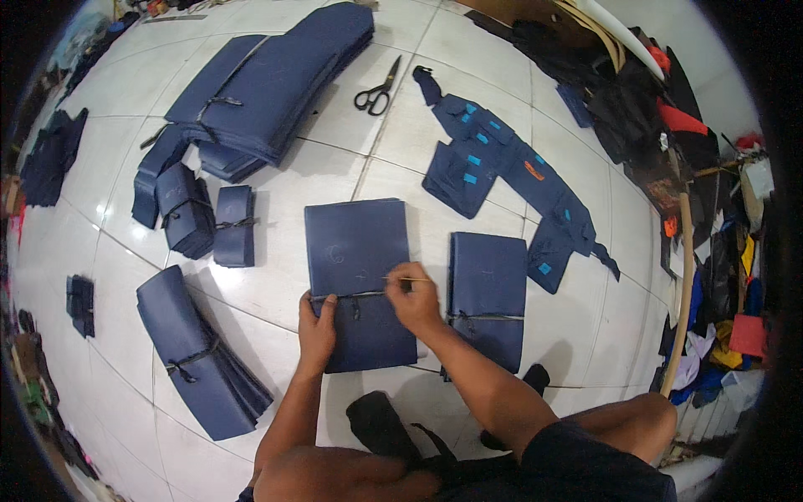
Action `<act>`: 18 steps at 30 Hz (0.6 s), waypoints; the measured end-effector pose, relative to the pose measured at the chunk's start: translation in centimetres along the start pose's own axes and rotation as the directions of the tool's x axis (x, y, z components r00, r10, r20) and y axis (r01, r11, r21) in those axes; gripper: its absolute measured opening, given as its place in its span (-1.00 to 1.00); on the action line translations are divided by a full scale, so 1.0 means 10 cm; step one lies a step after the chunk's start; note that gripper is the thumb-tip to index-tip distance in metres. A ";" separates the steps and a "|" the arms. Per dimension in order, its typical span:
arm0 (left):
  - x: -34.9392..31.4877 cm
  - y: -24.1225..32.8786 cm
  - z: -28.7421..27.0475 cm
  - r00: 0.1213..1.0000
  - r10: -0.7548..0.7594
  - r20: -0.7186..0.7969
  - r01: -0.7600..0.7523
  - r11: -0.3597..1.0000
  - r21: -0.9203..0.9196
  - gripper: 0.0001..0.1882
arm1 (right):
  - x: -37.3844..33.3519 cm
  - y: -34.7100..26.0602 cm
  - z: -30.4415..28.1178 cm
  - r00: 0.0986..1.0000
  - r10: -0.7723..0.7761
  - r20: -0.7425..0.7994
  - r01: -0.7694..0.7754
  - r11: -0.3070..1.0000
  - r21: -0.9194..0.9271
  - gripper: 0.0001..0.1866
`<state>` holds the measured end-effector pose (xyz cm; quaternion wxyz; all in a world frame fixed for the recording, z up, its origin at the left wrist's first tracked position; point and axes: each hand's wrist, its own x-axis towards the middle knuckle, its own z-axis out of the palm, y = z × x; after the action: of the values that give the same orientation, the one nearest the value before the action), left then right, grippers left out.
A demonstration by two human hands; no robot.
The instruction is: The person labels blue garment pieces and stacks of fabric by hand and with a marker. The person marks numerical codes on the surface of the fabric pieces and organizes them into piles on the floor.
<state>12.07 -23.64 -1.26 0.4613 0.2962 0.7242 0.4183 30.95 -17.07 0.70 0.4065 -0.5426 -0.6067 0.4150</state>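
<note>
A tied stack of navy cloth pieces (360,243) lies on the floor before me, with a dark tie strip across it and pale marks on its top. My left hand (318,330) grips the stack's left edge beside the tie, thumb on top. Over the right edge, my right hand (412,294) is closed around a thin, light pencil-like stick (400,279). Its tip points left across the top piece, just above the tie; whether it touches the cloth I cannot tell. Just to the right lies another tied navy stack (488,276).
Several more tied navy bundles lie leftward, including a large one (284,75) and a long one (201,351). Black scissors (378,92) rest beyond my stack. A navy piece with pockets and light-blue tabs (510,159) spreads at right. Heaped fabrics (711,351) line the right side.
</note>
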 end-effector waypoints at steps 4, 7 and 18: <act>-0.05 0.11 -0.05 0.999 -0.037 0.015 0.037 0.999 -0.024 -0.37 | -0.22 0.01 -0.31 0.997 0.076 -0.028 -0.074 0.996 0.056 -0.83; -0.03 0.13 -0.06 1.000 -0.030 0.008 0.030 0.999 0.018 -0.36 | -0.43 0.04 -0.48 0.989 0.137 0.047 -0.141 0.987 0.082 -0.70; -0.10 0.14 -0.29 0.973 -0.104 0.207 0.086 0.992 0.098 -0.10 | -0.91 0.03 -0.24 0.963 0.269 -0.017 -0.258 0.901 -0.349 -0.50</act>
<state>9.86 -24.74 1.02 0.5419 0.3241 0.7019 0.3295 34.06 -25.96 0.78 0.2344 -0.6765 -0.5978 0.3606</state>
